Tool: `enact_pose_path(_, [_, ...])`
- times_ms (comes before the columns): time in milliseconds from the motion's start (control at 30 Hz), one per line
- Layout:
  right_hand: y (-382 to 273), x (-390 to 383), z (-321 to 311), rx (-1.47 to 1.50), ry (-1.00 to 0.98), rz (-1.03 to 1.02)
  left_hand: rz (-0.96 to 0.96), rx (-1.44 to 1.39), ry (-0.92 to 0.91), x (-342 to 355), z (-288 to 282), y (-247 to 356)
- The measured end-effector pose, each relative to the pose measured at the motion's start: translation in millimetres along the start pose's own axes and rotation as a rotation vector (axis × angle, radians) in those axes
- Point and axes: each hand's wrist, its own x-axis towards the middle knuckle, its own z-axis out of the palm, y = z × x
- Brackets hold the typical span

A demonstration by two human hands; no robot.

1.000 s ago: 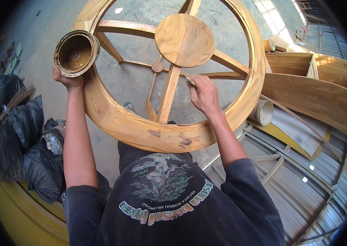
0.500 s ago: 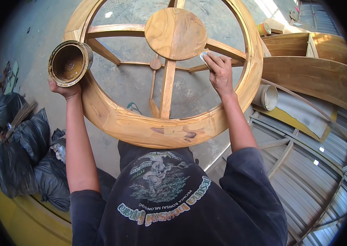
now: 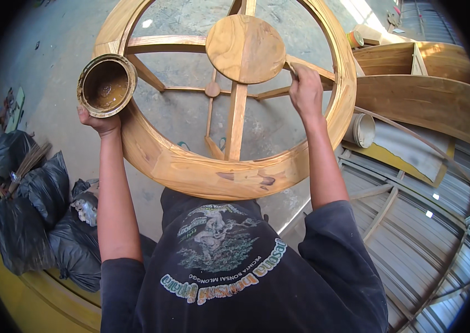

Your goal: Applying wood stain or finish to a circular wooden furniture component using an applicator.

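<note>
A round wooden table frame [image 3: 190, 178] stands before me, with a wide ring, crossing spokes and a wooden disc [image 3: 246, 49] at its centre. My left hand [image 3: 101, 123] grips a metal can [image 3: 133, 80] from below, beside the ring's left side. The can tilts toward me, and wet brown stuff coats its inside. My right hand [image 3: 307, 94] reaches over the ring to the right-hand spoke [image 3: 319, 69], close to the disc's edge. Its fingers are pinched on a small thin pad, mostly hidden by them, with just an edge showing.
Black rubbish bags [image 3: 21, 233] sit on the left with a bundle of sticks [image 3: 29, 164]. To the right are curved wooden panels [image 3: 418, 105], a white bucket [image 3: 363, 130] and corrugated metal sheets [image 3: 407, 222]. A small striped tin [image 3: 355, 39] stands beyond the ring.
My right hand has moved from the disc's lower right edge up to the spoke beside it, and has turned so the pad shows less. The left hand still holds the can.
</note>
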Motion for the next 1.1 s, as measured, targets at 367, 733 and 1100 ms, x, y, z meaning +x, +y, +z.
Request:
enact_pose_path(367, [-87, -25, 27, -0.191, -0.068, 0.074, -0.054, -0.103, -0.033, -1, 8, -1])
enact_pose_path(733, [-44, -36, 22, 0.151, 0.228, 0.416, -0.032, -0.096, -0.122, -1, 5, 3])
enact_pose_path(1100, [-73, -38, -3, 0.636, -0.104, 0.707, -0.198, -0.006, -0.004, 8, 15, 21])
